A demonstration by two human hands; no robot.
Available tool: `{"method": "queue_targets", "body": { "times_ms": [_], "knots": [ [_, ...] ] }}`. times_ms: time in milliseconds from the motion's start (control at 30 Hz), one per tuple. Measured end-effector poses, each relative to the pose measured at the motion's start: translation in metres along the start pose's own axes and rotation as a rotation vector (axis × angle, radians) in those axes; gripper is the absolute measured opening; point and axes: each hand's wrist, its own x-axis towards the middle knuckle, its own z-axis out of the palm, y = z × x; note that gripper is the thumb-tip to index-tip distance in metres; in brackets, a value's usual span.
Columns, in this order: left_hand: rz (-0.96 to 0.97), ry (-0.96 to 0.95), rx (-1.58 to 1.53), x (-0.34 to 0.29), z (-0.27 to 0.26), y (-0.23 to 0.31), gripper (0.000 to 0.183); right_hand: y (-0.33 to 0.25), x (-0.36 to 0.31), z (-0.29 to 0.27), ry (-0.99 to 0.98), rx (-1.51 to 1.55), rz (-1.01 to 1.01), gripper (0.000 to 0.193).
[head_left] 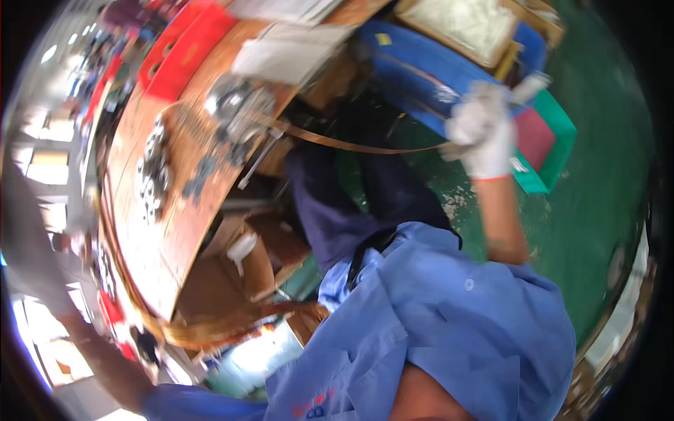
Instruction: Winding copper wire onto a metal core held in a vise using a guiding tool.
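My right hand [484,130], in a white glove, is closed in a fist. A thin brown strip [351,145] is pulled taut from it to a shiny metal device [242,105] on the wooden table. My left arm reaches out to the far left, where my left hand [29,242], seemingly gloved in grey, is smeared at the rim; its fingers cannot be made out. Near that forearm, a bundle of brown strip [203,335] bends round the table's near end. Several small metal rings [152,172] and dark flat pieces [201,175] lie on the tabletop.
Red bins [184,52] and papers [291,55] sit on the wooden table [151,245]. Beyond my right hand are a blue container [414,67] and a green crate [567,132]. A cardboard box [254,263] stands under the table. The floor is green.
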Motion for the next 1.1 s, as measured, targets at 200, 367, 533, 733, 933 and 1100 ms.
{"method": "queue_targets", "body": {
  "times_ms": [200,367,533,733,933,1100],
  "knots": [
    [0.024,-0.946,-0.505,-0.167,0.07,-0.056,0.013,0.083,-0.019,0.004,0.445,0.001,0.249,0.044],
    [-0.411,-1.119,-0.55,-0.297,0.09,-0.083,0.014,0.091,-0.007,-0.024,0.621,0.222,0.129,0.045],
    [-0.335,-1.186,-0.497,-0.39,0.063,-0.136,0.011,0.075,0.003,-0.022,0.65,0.048,-0.102,0.043],
    [-0.344,-1.064,-0.38,-0.446,0.044,-0.165,0.013,0.069,0.0,0.005,0.492,-0.037,-0.164,0.041],
    [-0.253,-0.977,-0.492,-0.442,0.098,-0.18,0.015,0.069,0.001,0.027,0.355,0.046,-0.144,0.043],
    [-0.22,-0.984,-0.507,-0.44,0.103,-0.185,0.016,0.054,0.001,0.036,0.363,0.014,-0.193,0.044]
  ]
}}
